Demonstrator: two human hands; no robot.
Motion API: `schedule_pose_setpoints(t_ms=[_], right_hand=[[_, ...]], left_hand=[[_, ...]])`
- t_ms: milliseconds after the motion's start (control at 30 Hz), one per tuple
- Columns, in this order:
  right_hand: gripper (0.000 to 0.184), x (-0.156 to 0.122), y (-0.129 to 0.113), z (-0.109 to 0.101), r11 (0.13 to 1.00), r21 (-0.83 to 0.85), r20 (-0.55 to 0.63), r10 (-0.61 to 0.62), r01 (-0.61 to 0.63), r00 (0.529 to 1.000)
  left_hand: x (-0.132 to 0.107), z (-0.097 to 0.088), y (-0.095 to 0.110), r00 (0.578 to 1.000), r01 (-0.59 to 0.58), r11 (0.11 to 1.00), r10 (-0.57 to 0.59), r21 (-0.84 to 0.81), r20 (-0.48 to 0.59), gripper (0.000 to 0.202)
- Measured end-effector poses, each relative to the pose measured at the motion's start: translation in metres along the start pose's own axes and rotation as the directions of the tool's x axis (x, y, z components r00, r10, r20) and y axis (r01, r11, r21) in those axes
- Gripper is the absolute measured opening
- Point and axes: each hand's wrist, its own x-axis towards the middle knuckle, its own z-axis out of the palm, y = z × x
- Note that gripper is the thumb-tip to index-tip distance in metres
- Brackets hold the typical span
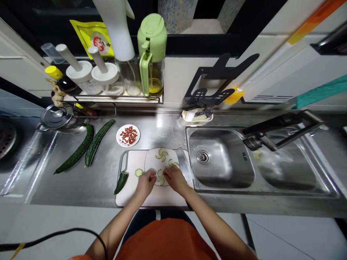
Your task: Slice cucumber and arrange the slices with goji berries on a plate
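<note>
A white squarish plate (150, 157) lies on a pale cutting board (130, 193). Thin half-round cucumber slices (162, 155) form curved clusters on it. Over the plate's left front edge, my left hand (145, 183) is closed with its fingertips pinched; what they hold, if anything, is too small to make out. My right hand (175, 177) is closed too, its fingertips at a cucumber slice in the front cluster. Left of the plate sits a small stack of round cucumber slices (138, 172). A cut cucumber piece (121, 183) rests at the board's left edge, and a cleaver (184, 164) at its right.
Two whole cucumbers (99, 142) and a small plate of chopped red bits (128, 135) are on the steel counter to the left. A double sink (221, 159) with a black faucet (282, 130) adjoins the board's right. Behind, a rack holds an oil bottle (152, 54) and jars.
</note>
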Motion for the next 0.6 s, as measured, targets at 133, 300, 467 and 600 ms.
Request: schedule_pose_setpoints(t_ms=[133, 300, 467, 600], right_hand=[[0.013, 0.002, 0.002, 0.008, 0.998, -0.062, -0.002, 0.001, -0.001, 1.000], [0.012, 0.002, 0.006, 0.018, 0.993, -0.121, -0.010, -0.012, 0.011, 1.000], [0.013, -0.001, 0.008, 0.026, 0.987, -0.157, -0.003, -0.041, 0.040, 0.999], [0.012, -0.002, 0.009, 0.030, 0.981, -0.185, 0.003, -0.067, 0.067, 0.998]], left_hand=[[-0.001, 0.000, 0.009, 0.997, -0.072, 0.988, 0.072, 0.139, 0.009, 0.016], [-0.001, 0.002, 0.013, 0.995, -0.097, 0.977, 0.092, 0.192, 0.034, 0.016], [-0.002, 0.002, 0.013, 0.992, -0.124, 0.968, 0.115, 0.217, 0.053, 0.016], [-0.002, 0.002, 0.014, 0.989, -0.140, 0.958, 0.127, 0.250, 0.070, 0.018]])
